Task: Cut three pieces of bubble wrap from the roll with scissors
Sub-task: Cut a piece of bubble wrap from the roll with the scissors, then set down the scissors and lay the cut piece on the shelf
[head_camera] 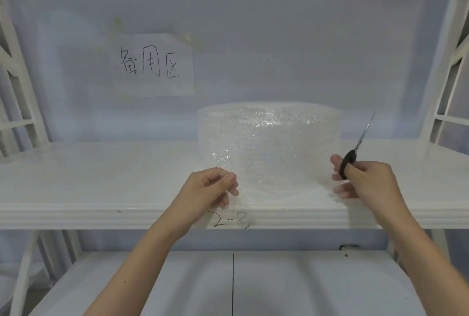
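A roll of bubble wrap stands on end on the white shelf, its loose sheet pulled toward me, my left hand pinching the sheet's left edge while my right hand, at its right edge, grips closed black-handled scissors pointing up.

both bare forearms reach forward. left hand pinches with thumb and fingertips, palm turned right. right hand is curled, fingers closed in a grip.
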`<state>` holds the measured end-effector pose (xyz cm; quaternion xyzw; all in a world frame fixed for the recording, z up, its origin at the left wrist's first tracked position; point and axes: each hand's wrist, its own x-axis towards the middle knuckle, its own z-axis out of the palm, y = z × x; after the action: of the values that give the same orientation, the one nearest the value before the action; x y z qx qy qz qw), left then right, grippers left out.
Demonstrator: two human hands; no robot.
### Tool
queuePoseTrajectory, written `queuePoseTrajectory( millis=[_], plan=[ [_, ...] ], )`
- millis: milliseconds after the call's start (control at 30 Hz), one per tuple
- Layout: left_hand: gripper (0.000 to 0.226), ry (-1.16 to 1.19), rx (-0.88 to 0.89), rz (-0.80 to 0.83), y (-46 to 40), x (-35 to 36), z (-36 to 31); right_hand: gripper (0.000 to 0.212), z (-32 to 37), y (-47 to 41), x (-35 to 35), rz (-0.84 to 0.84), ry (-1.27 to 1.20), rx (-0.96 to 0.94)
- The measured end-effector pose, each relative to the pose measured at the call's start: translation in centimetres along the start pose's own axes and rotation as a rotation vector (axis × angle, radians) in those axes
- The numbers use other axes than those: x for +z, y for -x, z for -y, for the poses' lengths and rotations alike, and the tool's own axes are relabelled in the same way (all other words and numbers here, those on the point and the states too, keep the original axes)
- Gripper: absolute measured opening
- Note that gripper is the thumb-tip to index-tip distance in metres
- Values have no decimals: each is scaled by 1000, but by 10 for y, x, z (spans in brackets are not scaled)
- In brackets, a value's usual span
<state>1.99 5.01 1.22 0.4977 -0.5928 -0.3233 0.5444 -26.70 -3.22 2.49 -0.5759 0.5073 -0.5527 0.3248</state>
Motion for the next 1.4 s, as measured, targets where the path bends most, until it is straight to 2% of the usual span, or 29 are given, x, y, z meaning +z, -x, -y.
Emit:
queuePoseTrajectory(
  millis=[133,200,267,367,733,833,867,933,1000,1100,1200,1300,1400],
  plan=[
    [28,-3,1,8,1,1,0,54,-8,-11,-10,-84,259,94],
    [28,2,1,15,1,1,0,58,-8,-17,-13,-51,468,103],
    [27,6,-2,18,1,0,0,54,-7,-22,-14,12,639,125],
    [27,8,-6,27,0,-1,1,47,-6,-26,-14,49,767,132],
    [25,31,-5,46,1,-4,1,39,-13,-29,5,-69,1074,-8],
    [24,41,10,48,1,-6,2,31,-12,-23,12,-223,1268,-190],
    [24,44,20,48,1,-7,2,30,-9,-18,15,-278,1253,-290],
    [22,55,39,30,1,-9,2,27,5,1,27,-277,1002,-452],
    [18,78,46,-6,-1,-11,1,28,25,29,48,-101,645,-494],
    [14,104,55,-45,-5,-14,-2,19,50,65,87,224,288,-444],
    [11,118,73,-62,-6,-21,-2,17,53,74,121,462,163,-317],
    [8,130,80,-106,-6,-31,1,9,50,70,143,551,54,-224],
    [15,90,115,-140,-5,-43,3,10,49,66,156,580,-48,-124]
  ],
)
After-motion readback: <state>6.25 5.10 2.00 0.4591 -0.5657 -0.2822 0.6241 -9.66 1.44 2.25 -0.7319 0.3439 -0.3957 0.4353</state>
